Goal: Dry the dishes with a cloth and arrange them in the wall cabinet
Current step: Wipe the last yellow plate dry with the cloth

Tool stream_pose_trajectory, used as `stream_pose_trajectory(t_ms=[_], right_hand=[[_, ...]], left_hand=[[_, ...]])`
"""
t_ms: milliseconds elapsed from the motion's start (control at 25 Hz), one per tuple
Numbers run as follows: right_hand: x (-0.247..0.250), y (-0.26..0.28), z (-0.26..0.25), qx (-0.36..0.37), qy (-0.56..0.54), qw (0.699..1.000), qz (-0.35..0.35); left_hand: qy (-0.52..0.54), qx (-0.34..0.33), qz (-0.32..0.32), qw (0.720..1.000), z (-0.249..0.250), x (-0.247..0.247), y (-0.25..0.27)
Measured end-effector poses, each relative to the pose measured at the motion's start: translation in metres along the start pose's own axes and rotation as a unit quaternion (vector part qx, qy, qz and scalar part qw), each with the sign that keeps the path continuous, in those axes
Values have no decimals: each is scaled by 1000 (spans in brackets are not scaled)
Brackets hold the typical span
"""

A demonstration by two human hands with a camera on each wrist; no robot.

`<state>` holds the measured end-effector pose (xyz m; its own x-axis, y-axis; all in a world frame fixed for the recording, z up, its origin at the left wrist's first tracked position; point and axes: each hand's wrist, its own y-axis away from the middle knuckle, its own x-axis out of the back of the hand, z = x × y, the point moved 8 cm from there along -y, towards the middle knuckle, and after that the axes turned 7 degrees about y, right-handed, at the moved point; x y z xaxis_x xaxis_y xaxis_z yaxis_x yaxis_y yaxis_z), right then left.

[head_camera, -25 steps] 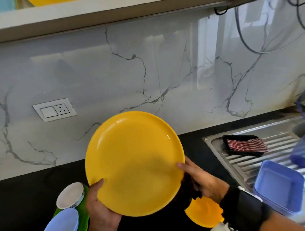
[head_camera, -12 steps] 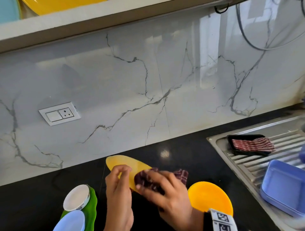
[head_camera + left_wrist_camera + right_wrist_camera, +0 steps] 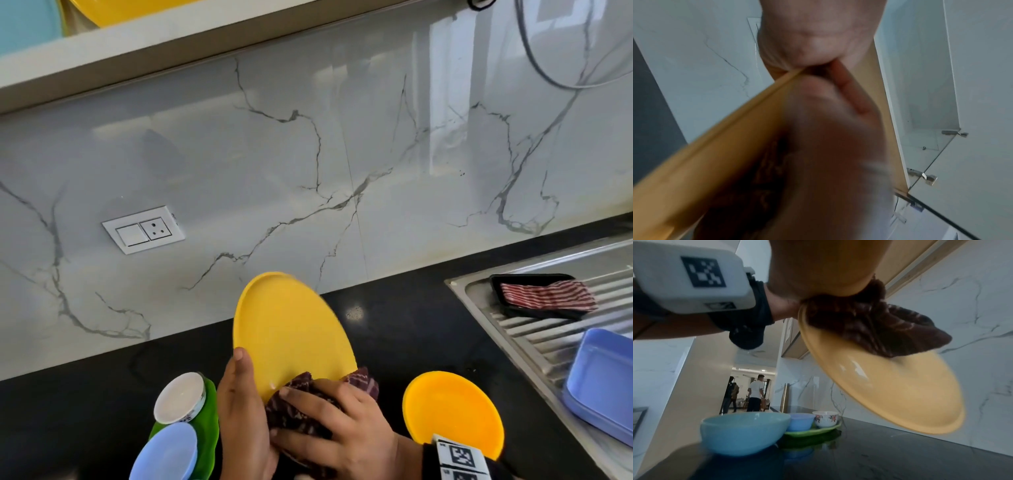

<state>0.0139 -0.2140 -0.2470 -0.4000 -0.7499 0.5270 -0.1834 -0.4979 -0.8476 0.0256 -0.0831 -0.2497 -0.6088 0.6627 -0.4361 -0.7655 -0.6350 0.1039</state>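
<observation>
Above a black worktop [image 3: 394, 342], the left hand [image 3: 245, 421] grips a tilted yellow plate [image 3: 291, 335] while the right hand [image 3: 342, 428], clutching a dark cloth [image 3: 294, 407], dries it; shelving in the wall cabinet [image 3: 137, 44] likely follows.

Left grip [image 3: 245, 407]: thumb extended, clamped on the plate [image 3: 291, 332] rim. Right grip [image 3: 346, 428]: fingers curled, pressing the cloth [image 3: 298, 407] against it.
</observation>
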Motion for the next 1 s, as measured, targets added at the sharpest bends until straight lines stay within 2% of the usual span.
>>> stream_pose_trajectory(t_ms=[120,240,400,440,520,640,720,760,800,880,960,1000], right_hand=[[-1,-14,1,-6,-5,1000,3],[7,-31,2,25,-38,997,58],[20,-62,13,-2,-54,991,125],[23,-70,21,-30,-67,988,134],[26,-83,52,-149,-98,974,142],[5,-81,116,-343,-181,913,129],[-13,-72,145,-425,-228,870,103],[-18,-66,150,-444,-225,863,87],[-17,-63,148,-444,-208,868,79],[-3,-65,127,-380,-174,904,91],[12,-71,86,-252,-154,950,98],[15,-69,62,-171,-136,971,93]], left_hand=[[-51,-49,-92,993,17,-13,10],[-108,-102,-203,968,33,-27,17],[-226,-235,-232,917,56,-28,12],[-237,-258,-227,909,60,-26,11],[-257,-274,-216,901,62,-24,12],[-258,-253,-204,910,53,-22,15],[-242,-235,-200,920,46,-19,14],[-232,-223,-205,924,43,-19,13],[-222,-215,-217,926,41,-19,12],[-203,-207,-241,926,41,-26,14],[-153,-193,-258,934,39,-31,14],[-112,-157,-267,944,39,-34,11]])
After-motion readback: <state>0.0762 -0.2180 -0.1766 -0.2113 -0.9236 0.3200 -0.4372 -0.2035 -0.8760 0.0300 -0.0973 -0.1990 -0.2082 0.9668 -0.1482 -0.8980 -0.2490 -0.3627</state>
